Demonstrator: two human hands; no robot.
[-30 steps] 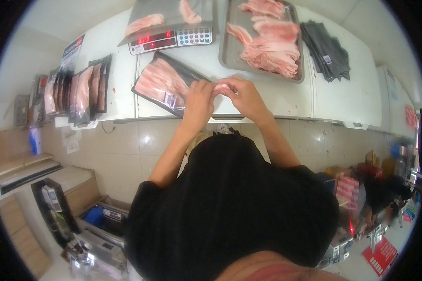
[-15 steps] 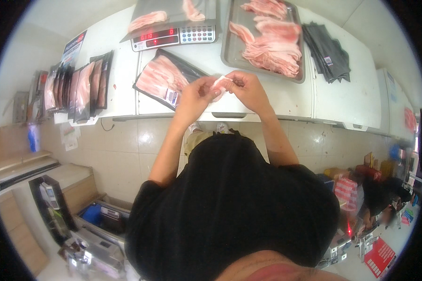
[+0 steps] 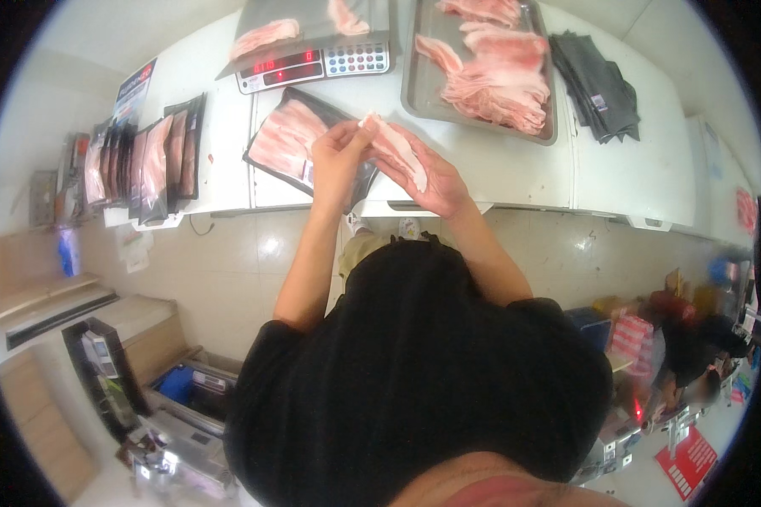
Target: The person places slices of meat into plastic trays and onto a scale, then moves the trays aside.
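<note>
A pale pink, white-edged slice of raw meat (image 3: 404, 155) lies lengthwise along the palm and fingers of my right hand (image 3: 445, 188). My left hand (image 3: 336, 162) pinches its far end between thumb and fingers. Just behind and left of my hands, a black-backed clear bag of sliced meat (image 3: 286, 131) lies on the white worktop (image 3: 516, 177), partly covered by my left hand. Farther back to the right, a metal tray (image 3: 409, 80) holds a heap of similar slices.
Two meat portions lie on the platform of a digital scale (image 3: 300, 72) at the back. Black flat bags (image 3: 596, 89) are stacked right of the tray. Several filled meat packs (image 3: 154, 169) stand upright at the left. Along the near side runs the worktop's front edge.
The slice was bunched between my fingertips and is now spread out along my right hand. My right hand has turned palm up, and my left hand has shifted slightly left.
</note>
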